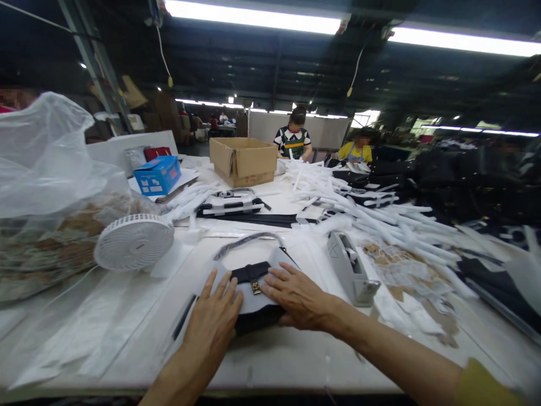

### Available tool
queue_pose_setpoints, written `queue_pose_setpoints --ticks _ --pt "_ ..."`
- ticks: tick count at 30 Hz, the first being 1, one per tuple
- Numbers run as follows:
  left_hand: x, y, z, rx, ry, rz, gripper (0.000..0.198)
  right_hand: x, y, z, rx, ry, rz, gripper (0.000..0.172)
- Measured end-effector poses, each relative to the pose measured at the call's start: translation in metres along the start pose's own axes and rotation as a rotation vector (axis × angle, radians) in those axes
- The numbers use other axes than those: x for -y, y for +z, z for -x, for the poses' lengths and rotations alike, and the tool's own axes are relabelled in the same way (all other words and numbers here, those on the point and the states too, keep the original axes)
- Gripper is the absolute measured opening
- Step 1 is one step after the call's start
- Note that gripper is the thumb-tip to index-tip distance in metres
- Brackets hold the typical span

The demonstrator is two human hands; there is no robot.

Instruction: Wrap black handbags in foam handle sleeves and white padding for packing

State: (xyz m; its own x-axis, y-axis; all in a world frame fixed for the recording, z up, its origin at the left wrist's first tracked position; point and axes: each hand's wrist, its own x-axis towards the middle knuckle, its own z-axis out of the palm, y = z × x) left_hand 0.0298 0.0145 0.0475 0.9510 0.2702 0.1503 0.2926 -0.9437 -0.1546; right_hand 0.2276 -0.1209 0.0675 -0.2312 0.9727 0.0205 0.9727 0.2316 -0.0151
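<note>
A black handbag lies on the table in front of me, with a pale translucent sheet over its front. Its dark strap with a gold-coloured clasp shows on top of the sheet. The plastic-wrapped handle arches away from me. My left hand rests on the left side of the sheet, fingers stretched out. On the right side, my right hand lies flat with its fingertips close to the clasp. The bag's underside is hidden.
A grey tape dispenser stands to the right, near a pile of white foam strips. At left are a white fan and a large plastic bag. Farther back stand a blue box and a cardboard box. Two people work beyond.
</note>
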Motion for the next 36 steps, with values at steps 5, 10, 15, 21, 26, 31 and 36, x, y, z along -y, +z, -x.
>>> queue_pose_setpoints --ticks 5,10,15,21,26,31,36 --pt "0.017 0.040 0.013 0.013 -0.012 -0.084 0.068 -0.015 0.017 0.012 -0.007 -0.044 -0.100 0.067" --pt "0.007 0.086 0.043 -0.222 -0.098 -0.112 0.089 -0.013 0.070 0.019 -0.177 0.008 -0.073 0.059" --pt "-0.009 0.102 0.042 -0.353 -0.191 -0.126 0.081 -0.011 0.121 0.012 -0.439 0.067 0.045 0.052" --pt "-0.003 0.103 0.047 -0.317 -0.100 -0.135 0.079 -0.009 0.126 0.015 -0.425 0.093 0.030 0.052" --pt "0.000 0.103 0.050 -0.317 -0.006 -0.090 0.075 -0.004 0.104 0.018 -0.241 0.090 -0.005 0.064" --pt "-0.003 0.091 0.049 -0.194 -0.033 -0.035 0.085 0.009 0.089 0.016 -0.136 0.140 -0.090 0.067" --pt "0.006 0.037 0.019 -0.009 -0.085 0.006 0.046 0.013 0.095 0.014 -0.130 0.161 -0.082 0.067"
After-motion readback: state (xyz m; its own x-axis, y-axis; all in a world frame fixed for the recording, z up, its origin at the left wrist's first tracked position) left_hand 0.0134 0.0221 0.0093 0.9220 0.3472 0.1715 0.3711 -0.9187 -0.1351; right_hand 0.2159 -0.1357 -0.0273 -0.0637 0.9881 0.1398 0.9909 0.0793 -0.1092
